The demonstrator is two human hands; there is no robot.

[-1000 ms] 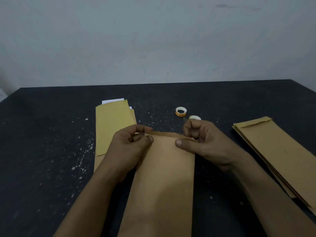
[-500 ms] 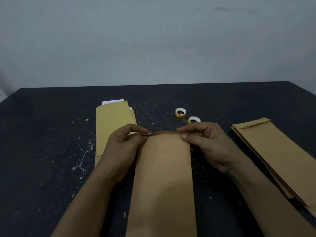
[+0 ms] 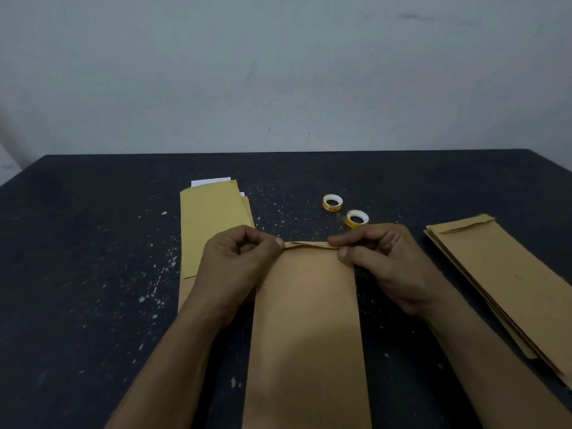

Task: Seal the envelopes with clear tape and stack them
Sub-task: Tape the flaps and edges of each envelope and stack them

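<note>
Your left hand [image 3: 238, 261] and right hand [image 3: 382, 261] pinch the top corners of the envelope [image 3: 306, 329] at 6 o'clock on the counter [image 3: 93, 274] — press the flap [image 3: 309, 244] flat and square before reaching for tape [image 3: 357, 218] at 1 o'clock.

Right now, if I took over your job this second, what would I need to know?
Left hand: pinches the far left corner of the middle brown envelope.
Right hand: pinches its far right corner, along the folded flap.
The nearer tape roll and farther tape roll lie on the black table beyond the right hand, neither held.
Left pile has white paper poking out; right stack has its top flap folded.
Done: flap folded. I see no tape on it.
Left: tape it, stack it, probably do the rest. I cannot tell which pile is finished.
</note>
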